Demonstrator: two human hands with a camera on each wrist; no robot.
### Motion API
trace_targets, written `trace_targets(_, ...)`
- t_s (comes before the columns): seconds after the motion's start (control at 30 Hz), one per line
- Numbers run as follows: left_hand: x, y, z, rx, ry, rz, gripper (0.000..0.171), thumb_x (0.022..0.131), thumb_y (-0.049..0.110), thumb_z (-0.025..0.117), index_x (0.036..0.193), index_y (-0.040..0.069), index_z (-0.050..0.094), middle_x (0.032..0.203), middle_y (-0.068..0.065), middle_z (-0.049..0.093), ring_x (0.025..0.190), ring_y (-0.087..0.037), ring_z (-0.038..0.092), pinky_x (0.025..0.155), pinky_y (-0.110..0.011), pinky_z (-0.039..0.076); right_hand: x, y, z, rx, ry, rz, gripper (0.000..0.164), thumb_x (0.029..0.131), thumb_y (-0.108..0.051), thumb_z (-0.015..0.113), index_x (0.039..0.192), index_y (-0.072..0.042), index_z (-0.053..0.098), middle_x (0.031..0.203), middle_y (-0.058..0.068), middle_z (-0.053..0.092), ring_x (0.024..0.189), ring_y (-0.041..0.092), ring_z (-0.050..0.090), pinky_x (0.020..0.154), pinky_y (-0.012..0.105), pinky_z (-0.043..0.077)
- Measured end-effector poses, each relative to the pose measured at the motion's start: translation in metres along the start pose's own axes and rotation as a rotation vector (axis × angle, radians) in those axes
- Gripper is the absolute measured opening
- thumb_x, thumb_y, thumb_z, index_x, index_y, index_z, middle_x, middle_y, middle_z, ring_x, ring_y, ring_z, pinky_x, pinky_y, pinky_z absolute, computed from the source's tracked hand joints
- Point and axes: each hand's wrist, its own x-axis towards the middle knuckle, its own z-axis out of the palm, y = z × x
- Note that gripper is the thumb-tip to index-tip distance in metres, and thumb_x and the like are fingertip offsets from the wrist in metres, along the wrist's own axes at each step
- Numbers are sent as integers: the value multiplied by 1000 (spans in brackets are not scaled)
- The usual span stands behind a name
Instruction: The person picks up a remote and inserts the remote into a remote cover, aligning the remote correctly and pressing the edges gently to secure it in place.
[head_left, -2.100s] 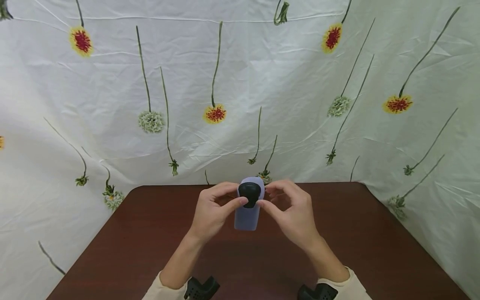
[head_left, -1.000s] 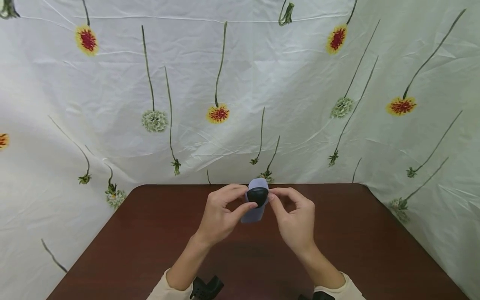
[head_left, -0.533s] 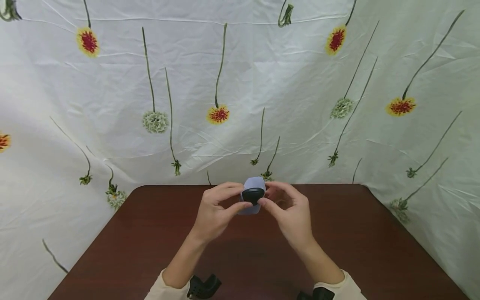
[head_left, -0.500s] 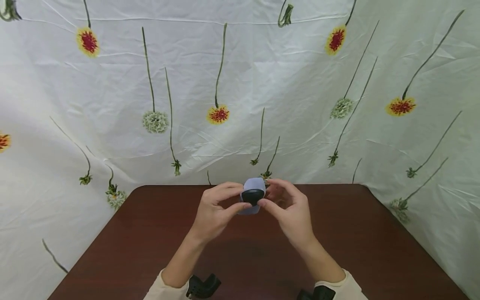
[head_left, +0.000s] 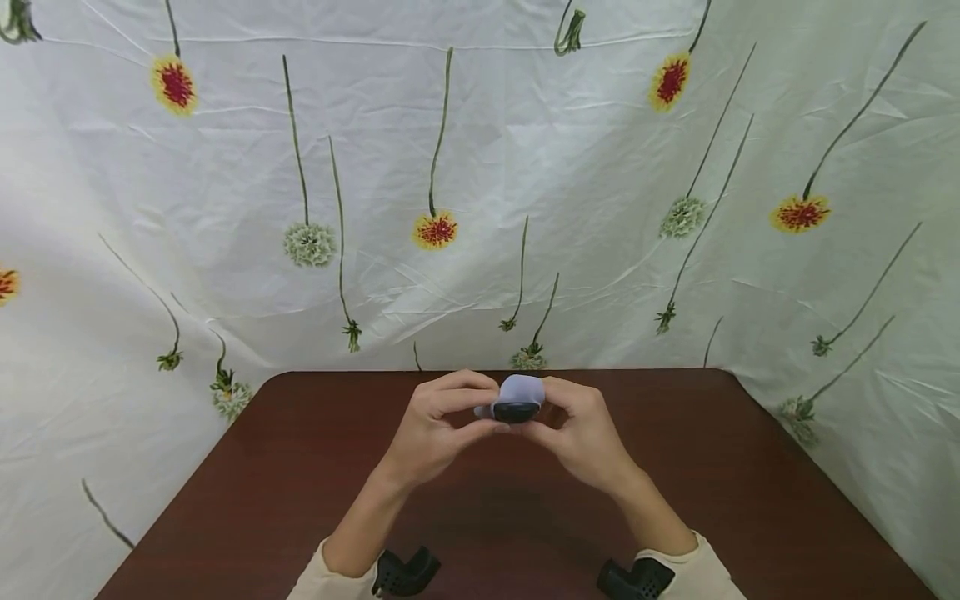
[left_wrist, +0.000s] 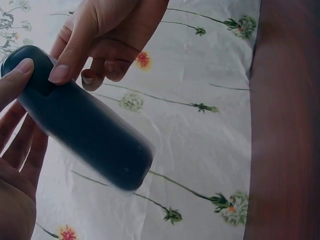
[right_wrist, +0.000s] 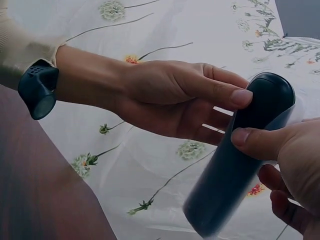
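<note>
Both hands hold a long, rounded lavender-blue body (head_left: 522, 387) with a dark rounded cap-like piece (head_left: 516, 412) at its near end; its exact kind cannot be told. The left hand (head_left: 431, 425) grips the left side, thumb at the front below the dark piece. On the other side, the right hand (head_left: 581, 429) pinches it with thumb and fingers. The left wrist view shows the body (left_wrist: 95, 132) reaching away from both thumbs, which press at the dark end (left_wrist: 32, 62). From the right wrist, both thumbs also rest at the dark end (right_wrist: 265, 100).
Below the hands lies a dark reddish-brown table (head_left: 337, 467). Behind it hangs a white cloth (head_left: 600, 167) printed with flowers. Black camera mounts (head_left: 407, 573) sit at the cuffs of both cream sleeves (head_left: 330, 575).
The lavender-blue body has been tilted: its long face, earlier seen hanging down, is now foreshortened. The dark piece appears flatter. Both hands keep their hold and have shifted slightly.
</note>
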Motion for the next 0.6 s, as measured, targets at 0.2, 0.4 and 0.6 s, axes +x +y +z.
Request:
trace_targets(0.2, 3, 8, -5, 85, 10, -24, 38, 75, -7, 89, 109, 4, 78, 108, -7, 68, 96, -26, 66, 85, -33, 55, 1, -1, 0, -129, 83, -158, 35, 75, 6, 89, 105, -7, 78, 99, 2, 75, 79, 14, 66, 65, 25, 54)
trace_targets(0.4, 5, 18, -11, 122, 101, 1, 23, 89, 17, 85, 108, 8, 75, 101, -5, 63, 86, -23, 60, 75, -30, 50, 1, -4, 0, -209, 124, -236, 36, 72, 11, 88, 104, -5, 78, 101, 7, 75, 90, 21, 71, 73, 23, 56)
trace_targets(0.6, 5, 22, -12, 134, 61, 2, 9, 99, 18, 75, 98, 10, 79, 98, -2, 61, 85, -22, 57, 71, -28, 47, 1, -4, 0, -216, 131, -264, 36, 72, 10, 88, 104, -4, 79, 102, 8, 75, 94, 24, 72, 85, 22, 54)
